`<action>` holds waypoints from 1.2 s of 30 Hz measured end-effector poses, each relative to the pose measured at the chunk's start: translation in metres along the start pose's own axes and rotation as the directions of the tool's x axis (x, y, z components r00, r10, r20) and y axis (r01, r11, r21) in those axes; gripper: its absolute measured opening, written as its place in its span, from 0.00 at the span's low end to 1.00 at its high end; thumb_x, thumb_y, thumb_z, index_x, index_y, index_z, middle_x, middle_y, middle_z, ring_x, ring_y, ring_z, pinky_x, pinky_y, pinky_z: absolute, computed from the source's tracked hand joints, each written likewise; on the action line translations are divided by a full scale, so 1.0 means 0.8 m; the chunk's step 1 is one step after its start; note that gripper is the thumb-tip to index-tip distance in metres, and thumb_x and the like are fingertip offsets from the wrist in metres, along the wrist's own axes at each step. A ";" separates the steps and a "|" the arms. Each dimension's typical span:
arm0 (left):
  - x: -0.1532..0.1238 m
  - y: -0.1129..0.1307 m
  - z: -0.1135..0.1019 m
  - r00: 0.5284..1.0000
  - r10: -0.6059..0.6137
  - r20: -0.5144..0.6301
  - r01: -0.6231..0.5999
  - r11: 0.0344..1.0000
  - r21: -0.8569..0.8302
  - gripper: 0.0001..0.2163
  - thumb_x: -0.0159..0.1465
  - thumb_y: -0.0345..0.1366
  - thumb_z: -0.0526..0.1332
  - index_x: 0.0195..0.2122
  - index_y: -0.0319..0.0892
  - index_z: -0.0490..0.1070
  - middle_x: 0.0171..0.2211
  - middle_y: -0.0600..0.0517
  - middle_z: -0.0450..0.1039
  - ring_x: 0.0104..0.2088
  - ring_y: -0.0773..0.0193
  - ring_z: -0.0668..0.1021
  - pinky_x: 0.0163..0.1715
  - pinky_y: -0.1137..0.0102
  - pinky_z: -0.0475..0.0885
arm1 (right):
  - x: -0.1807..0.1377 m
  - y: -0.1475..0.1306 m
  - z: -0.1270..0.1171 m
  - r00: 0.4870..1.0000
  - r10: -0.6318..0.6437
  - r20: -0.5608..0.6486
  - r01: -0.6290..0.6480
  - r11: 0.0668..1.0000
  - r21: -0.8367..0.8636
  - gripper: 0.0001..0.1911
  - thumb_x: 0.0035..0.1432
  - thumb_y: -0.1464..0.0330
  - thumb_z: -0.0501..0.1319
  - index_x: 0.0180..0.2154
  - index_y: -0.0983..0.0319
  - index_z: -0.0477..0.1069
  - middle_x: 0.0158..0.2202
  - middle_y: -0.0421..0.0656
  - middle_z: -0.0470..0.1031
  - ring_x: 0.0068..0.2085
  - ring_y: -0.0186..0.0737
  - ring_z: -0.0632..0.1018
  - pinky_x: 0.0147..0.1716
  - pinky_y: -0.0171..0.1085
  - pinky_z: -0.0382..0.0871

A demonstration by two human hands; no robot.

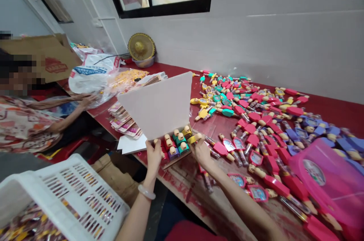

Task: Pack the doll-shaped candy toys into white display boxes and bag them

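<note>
Head view, single entry. We record the left hand [153, 154], bracelet [146, 192] at its wrist, with fingers curled over the near left edge of the box [178, 159] and gripping it. The box's white lid [159, 106] stands open, rising beyond both hands. Inside we note rows of small figures in red, green, purple and yellow. We record the right hand [202, 152] just right of the box, its fingertips pinched on a yellow toy [195, 138] at the box's right edge. Right of and beyond that hand, loose toys [256, 119] cover the red table [327, 106], and a pink tub [327, 180] lies further right. Left of the left hand we list cards [125, 121] stacked beyond it and a white basket [74, 191] nearer us. Far left, a co-worker's hand [88, 100] rests on a bag [91, 76].
</note>
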State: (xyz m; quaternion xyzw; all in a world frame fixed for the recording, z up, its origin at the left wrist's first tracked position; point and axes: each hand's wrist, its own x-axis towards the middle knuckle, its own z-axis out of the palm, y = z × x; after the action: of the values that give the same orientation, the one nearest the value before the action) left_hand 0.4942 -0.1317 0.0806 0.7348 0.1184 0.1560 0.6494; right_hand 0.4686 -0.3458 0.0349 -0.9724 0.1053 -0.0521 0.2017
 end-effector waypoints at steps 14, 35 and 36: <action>0.003 -0.005 -0.001 1.000 -0.006 0.014 0.006 1.000 0.000 0.12 0.62 0.39 0.60 0.45 0.45 0.61 0.46 0.49 0.70 0.52 0.58 0.72 0.62 0.59 0.62 | 0.100 -0.053 -0.049 0.994 -0.107 -0.001 0.079 0.735 0.674 0.28 0.71 0.54 0.50 0.64 0.64 0.57 0.61 0.55 0.68 0.64 0.46 0.68 0.63 0.45 0.61; 0.017 -0.023 0.013 0.998 -0.049 0.043 0.050 0.999 -0.012 0.21 0.57 0.41 0.66 0.48 0.45 0.60 0.46 0.48 0.71 0.49 0.56 0.77 0.58 0.57 0.69 | 0.265 0.062 -0.039 0.984 -0.147 0.103 0.154 0.986 -0.068 0.19 0.62 0.72 0.60 0.55 0.68 0.73 0.61 0.66 0.65 0.61 0.68 0.67 0.56 0.63 0.61; 0.017 -0.024 0.012 0.998 -0.045 0.039 0.045 0.999 -0.006 0.21 0.57 0.41 0.66 0.48 0.45 0.60 0.46 0.48 0.71 0.49 0.56 0.77 0.58 0.57 0.69 | 0.262 0.063 -0.030 0.980 -0.172 0.101 0.183 0.977 -0.111 0.17 0.62 0.74 0.59 0.51 0.68 0.75 0.62 0.66 0.64 0.63 0.71 0.63 0.58 0.67 0.57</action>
State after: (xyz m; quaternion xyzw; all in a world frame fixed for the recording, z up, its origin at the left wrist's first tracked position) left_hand 0.5114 -0.1331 0.0617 0.7326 0.1219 0.1275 0.6574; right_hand 0.6599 -0.4478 0.0490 -0.9896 0.0118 -0.0195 0.1422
